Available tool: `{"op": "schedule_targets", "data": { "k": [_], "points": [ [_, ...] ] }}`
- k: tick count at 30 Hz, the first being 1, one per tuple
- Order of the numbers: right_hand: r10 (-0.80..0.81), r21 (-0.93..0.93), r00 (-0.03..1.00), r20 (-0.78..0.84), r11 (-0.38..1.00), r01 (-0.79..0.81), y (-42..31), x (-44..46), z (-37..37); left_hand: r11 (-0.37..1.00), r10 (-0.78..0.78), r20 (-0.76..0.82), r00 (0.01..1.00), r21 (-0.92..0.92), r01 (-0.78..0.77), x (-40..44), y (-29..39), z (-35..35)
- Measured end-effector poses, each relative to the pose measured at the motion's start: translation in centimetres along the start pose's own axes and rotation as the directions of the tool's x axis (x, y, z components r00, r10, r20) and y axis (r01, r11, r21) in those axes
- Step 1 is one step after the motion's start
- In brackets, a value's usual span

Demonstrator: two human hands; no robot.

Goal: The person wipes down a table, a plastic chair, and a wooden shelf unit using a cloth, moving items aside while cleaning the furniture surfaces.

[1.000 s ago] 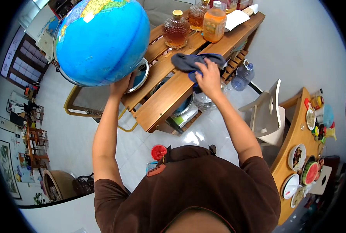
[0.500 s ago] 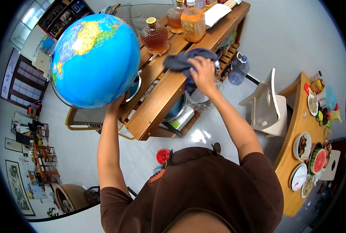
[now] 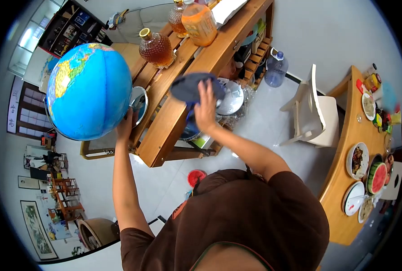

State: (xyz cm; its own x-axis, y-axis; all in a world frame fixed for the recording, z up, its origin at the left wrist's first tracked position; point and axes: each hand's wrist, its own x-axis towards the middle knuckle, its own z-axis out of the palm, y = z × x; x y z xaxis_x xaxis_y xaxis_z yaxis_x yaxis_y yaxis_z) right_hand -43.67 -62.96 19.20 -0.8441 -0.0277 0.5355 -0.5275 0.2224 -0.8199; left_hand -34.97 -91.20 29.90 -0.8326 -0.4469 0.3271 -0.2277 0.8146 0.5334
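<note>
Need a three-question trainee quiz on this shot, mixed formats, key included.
1. Which of the person's hands touches the dark grey cloth?
2. True or false: the blue-tinted plastic water jug stands on the pale tiled floor.
3. What colour is the cap on the amber-filled glass bottle nearest the round blue globe?
A) white
B) gold
C) red

Key: 1. Right hand. 2. True. 3. B.

Our left arm (image 3: 129, 194) reaches forward nearly straight, its hand (image 3: 126, 123) raised at the end, fingers partly hidden. Our right arm (image 3: 248, 150) bends at the elbow, the forearm slanting inward; the right hand (image 3: 205, 109) points ahead, back uppermost, its fingers slightly blurred.
</note>
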Motion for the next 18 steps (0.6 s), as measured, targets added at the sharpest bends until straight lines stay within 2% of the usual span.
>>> {"op": "schedule_targets", "data": {
  "k": [2,3,4,6,8,9,10,12,13,16,18],
  "points": [
    [0.097,-0.015,0.986,-0.134,0.995,-0.100,3.5,4.6,-0.5,0.999,-0.037,-0.030,0.999,0.028,0.038,-1.3,-0.3,-0.1],
    [0.066,-0.005,0.979,-0.191,0.998,-0.068,5.5,6.9,-0.9,0.994,-0.063,-0.056,0.996,0.088,0.068,-1.9,-2.2,0.3],
    [0.018,-0.108,0.977,-0.213,0.993,-0.042,6.8,8.2,-1.6,0.984,-0.087,-0.083,0.993,0.146,0.098,-2.7,-4.0,0.3],
    [-0.021,-0.106,0.967,-0.254,0.994,-0.007,8.2,9.6,-2.0,0.986,-0.106,0.022,0.994,0.131,0.103,-5.2,-4.0,-0.4],
    [0.052,-0.150,0.975,-0.217,0.985,-0.086,5.9,8.0,-1.9,0.982,-0.185,-0.061,0.981,-0.056,0.181,-7.5,0.0,0.2],
    [0.049,-0.184,0.984,-0.173,0.979,-0.081,4.4,6.2,-1.7,0.976,-0.208,-0.012,0.978,-0.074,0.207,-8.2,0.4,0.1],
    [0.036,-0.195,0.997,-0.073,0.980,-0.050,3.4,3.8,-1.8,0.972,-0.212,-0.023,0.977,-0.106,0.209,-8.7,1.0,0.1],
    [-0.096,-0.197,0.992,0.085,0.974,0.111,3.1,-1.3,-1.6,0.963,-0.220,-0.048,0.974,-0.168,0.209,-9.9,2.7,0.1],
    [-0.090,-0.156,0.974,0.208,0.980,0.124,2.4,-2.9,-2.7,0.961,-0.238,-0.068,0.969,-0.161,0.225,-10.4,4.1,0.3],
    [-0.250,-0.207,0.869,0.428,0.909,0.363,4.1,-4.6,-5.3,0.984,-0.171,-0.096,0.981,0.027,0.175,-11.7,4.0,0.5],
    [-0.170,-0.290,0.833,0.527,0.885,0.365,4.8,-3.9,-7.4,0.985,-0.137,-0.122,0.983,0.090,0.149,-12.3,4.3,0.7]
  ]
}}
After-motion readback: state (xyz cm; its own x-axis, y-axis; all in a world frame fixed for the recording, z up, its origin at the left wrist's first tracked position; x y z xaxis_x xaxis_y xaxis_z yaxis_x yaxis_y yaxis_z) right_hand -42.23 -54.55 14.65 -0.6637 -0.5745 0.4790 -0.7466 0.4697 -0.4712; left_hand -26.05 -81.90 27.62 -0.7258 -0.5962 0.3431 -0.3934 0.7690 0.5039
